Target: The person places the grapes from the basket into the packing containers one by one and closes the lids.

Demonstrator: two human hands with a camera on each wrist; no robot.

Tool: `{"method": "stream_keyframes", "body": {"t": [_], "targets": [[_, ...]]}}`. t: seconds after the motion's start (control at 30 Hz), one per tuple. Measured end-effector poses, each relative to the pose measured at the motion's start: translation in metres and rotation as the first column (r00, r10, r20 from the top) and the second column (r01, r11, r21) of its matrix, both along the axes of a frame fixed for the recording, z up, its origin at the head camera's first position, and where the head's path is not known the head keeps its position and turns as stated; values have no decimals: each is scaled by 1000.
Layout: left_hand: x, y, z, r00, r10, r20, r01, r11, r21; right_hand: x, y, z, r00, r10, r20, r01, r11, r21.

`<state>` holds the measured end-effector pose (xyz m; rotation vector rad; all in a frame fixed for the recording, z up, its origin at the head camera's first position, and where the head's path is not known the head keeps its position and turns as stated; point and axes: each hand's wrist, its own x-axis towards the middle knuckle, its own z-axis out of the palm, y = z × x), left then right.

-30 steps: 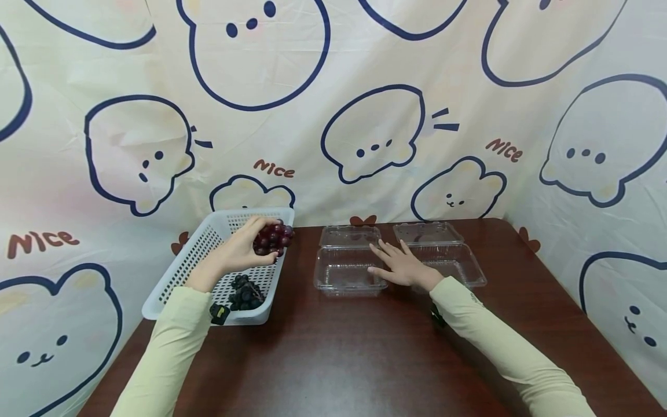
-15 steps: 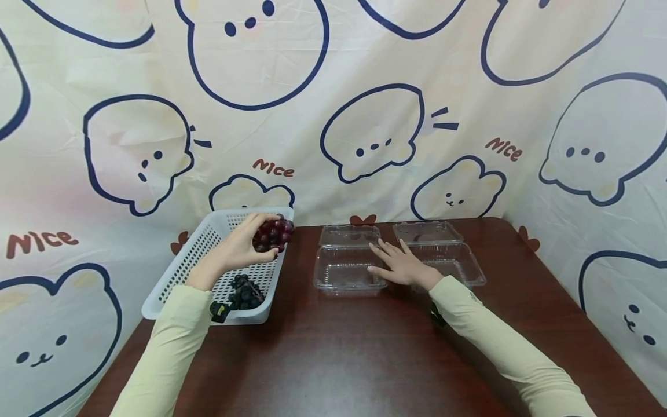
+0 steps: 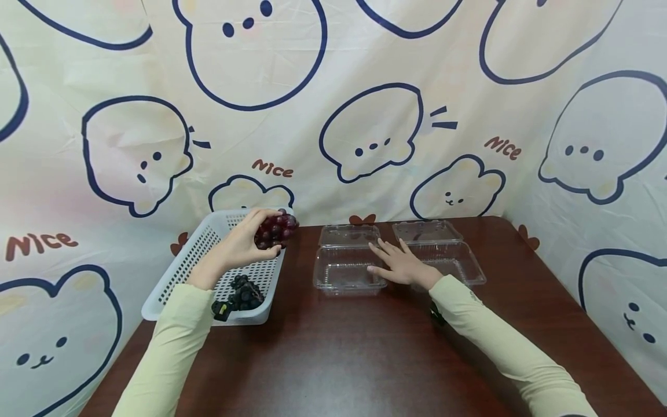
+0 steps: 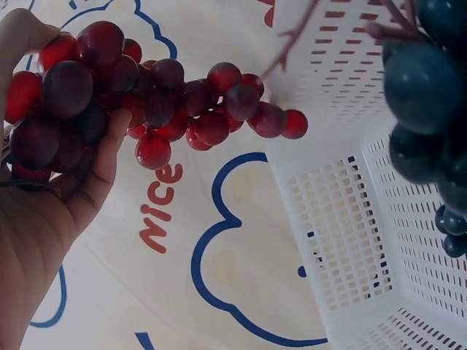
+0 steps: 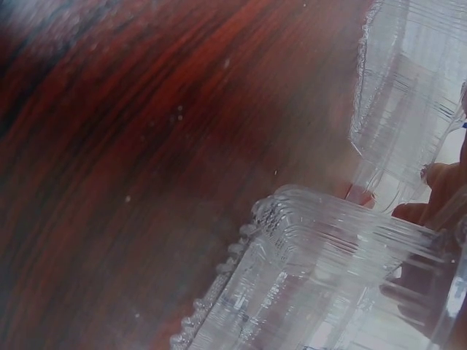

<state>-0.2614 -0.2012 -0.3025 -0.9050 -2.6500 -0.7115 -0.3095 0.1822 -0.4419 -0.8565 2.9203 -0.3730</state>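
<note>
In the head view my left hand (image 3: pixel 234 249) grips a bunch of red grapes (image 3: pixel 277 229) over the right rim of a white perforated basket (image 3: pixel 259 315). The left wrist view shows thumb and fingers around the thick end of the red bunch (image 4: pixel 164 95), its thin end hanging free. A bunch of dark grapes (image 3: pixel 245 293) lies at the basket's near end. My right hand (image 3: pixel 403 266), fingers spread, is at the inner edges of two clear plastic boxes, the left box (image 3: pixel 339 272) and the right box (image 3: pixel 461 263). Exact contact there is unclear.
Both boxes have their lids (image 3: pixel 349 234) folded back toward the patterned cloth wall (image 3: pixel 307 133). Everything stands on a dark reddish wooden table (image 3: pixel 339 353). A small black and yellow device (image 3: pixel 222 310) sits at my left wrist, close to the basket's front rim.
My left hand has lifted slightly and shifted a little right, with the red grapes in it. The right hand and the boxes have stayed in place.
</note>
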Motion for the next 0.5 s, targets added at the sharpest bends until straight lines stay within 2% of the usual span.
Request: {"method": "stream_keyframes", "body": {"t": [0.5], "targets": [[2, 9, 2, 999, -14, -31, 14, 1000, 1, 4, -1, 4, 1000, -4, 7, 4, 1000, 4]]}}
